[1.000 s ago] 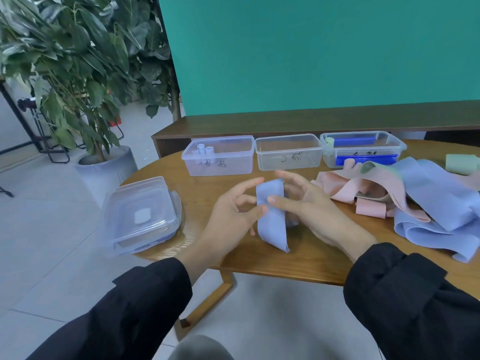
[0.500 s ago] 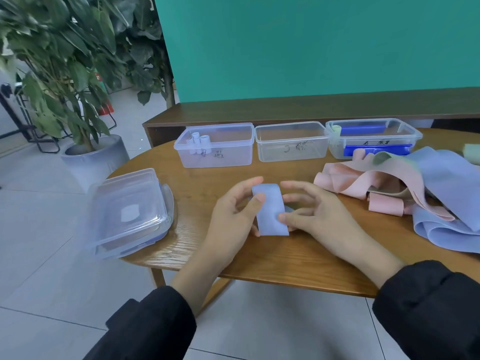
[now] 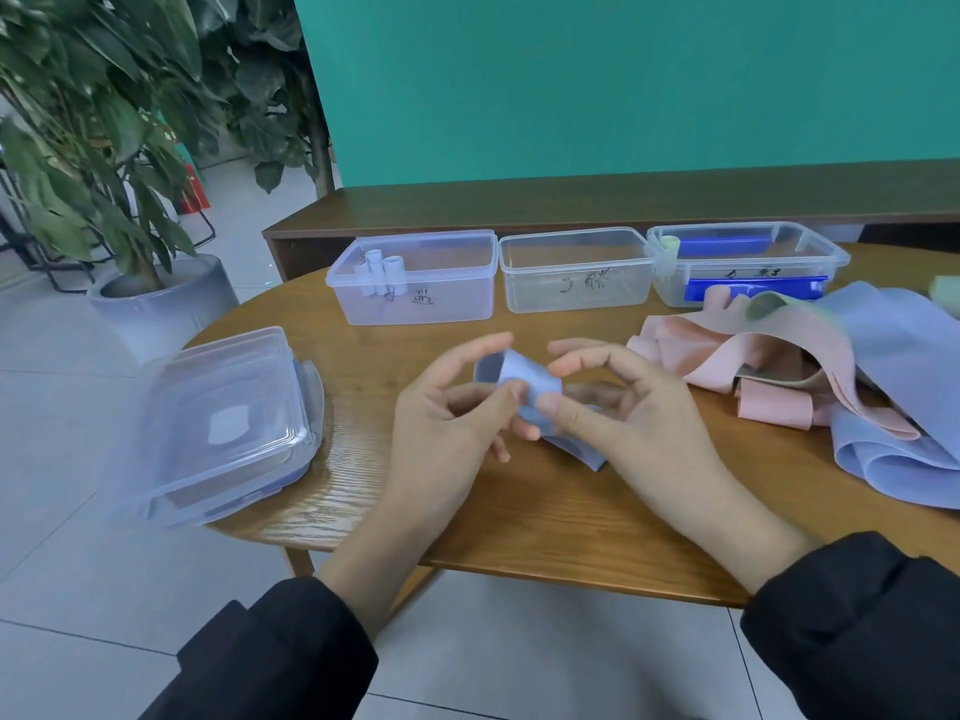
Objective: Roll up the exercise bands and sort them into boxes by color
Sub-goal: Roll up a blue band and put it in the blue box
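The tabletop [image 3: 519, 511] under my hands is grained wood with a soft sheen. The lavender band [image 3: 530, 387] I'm pinching looks like smooth, matt rubbery sheet (same as the pink bands [image 3: 779, 350] toward the right edge). Along the far edge, the boxes [image 3: 576, 272] are clear glossy plastic; the stacked lids [image 3: 223, 423] at the left edge are too.

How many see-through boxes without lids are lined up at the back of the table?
3. The left box holds pale rolled bands, the middle box looks empty, and the right box holds dark blue bands. Lids are stacked separately at the table's left edge.
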Demonstrator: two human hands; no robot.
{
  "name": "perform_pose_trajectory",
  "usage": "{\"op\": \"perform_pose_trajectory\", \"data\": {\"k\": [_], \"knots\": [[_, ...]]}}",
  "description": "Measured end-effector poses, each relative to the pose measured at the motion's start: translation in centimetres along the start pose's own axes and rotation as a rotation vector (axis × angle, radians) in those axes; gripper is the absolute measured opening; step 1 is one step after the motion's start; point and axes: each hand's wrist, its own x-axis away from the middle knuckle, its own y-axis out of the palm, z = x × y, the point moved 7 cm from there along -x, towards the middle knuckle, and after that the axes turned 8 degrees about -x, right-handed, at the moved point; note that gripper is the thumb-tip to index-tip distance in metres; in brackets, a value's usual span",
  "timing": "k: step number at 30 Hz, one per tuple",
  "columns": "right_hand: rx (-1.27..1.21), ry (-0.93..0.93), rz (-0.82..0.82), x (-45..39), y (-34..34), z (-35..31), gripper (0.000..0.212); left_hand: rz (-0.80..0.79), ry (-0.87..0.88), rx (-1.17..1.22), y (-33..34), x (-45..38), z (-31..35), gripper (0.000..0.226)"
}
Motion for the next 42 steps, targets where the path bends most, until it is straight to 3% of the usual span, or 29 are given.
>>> {"op": "perform_pose_trajectory", "data": {"k": [4, 7, 12, 15, 18, 22, 30, 37, 42], "knots": [[0.141, -0.124, -0.074, 0.1, 0.5, -1.1, 0.03, 0.047, 0.008, -0.021, -0.5, 0.0, 0.7, 0.023], [0.28, -0.278, -0.027, -0.2, 0.3, -3.0, 0.021, 0.049, 0.065, -0.023, -0.7, -0.3, 2.4, 0.021], [0.238, -0.337, 0.062, -1.0, -0.2, -6.0, 0.025, -0.002, 0.138, -0.01, -0.5, -0.3, 5.2, 0.034], [0.259, -0.387, 0.145, -1.1, -0.4, -7.9, 0.02, 0.028, 0.166, -0.035, -0.5, -0.4, 6.6, 0.023], [0.179, -0.334, 0.158, -1.1, -0.2, -9.7, 0.007, 0.139, 0.219, -0.069, -1.0, -0.4, 8.2, 0.006], [0.071, -0.308, 0.147, -0.7, 0.3, -12.9, 0.004, 0.187, 0.296, -0.1, -1.2, -0.1, 10.6, 0.002], [-0.117, -0.325, 0.12, 1.8, 1.0, -18.5, 0.003, 0.127, 0.357, 0.033, -0.5, 2.0, 15.0, 0.023], [-0.135, -0.358, 0.155, 2.8, 1.0, -21.2, 0.004, 0.053, 0.355, 0.076, 0.1, 3.9, 17.0, 0.024], [-0.146, -0.26, 0.163, 1.4, 0.9, -18.7, 0.004, 0.071, 0.285, 0.019, 0.0, 3.2, 15.2, 0.015]]}}
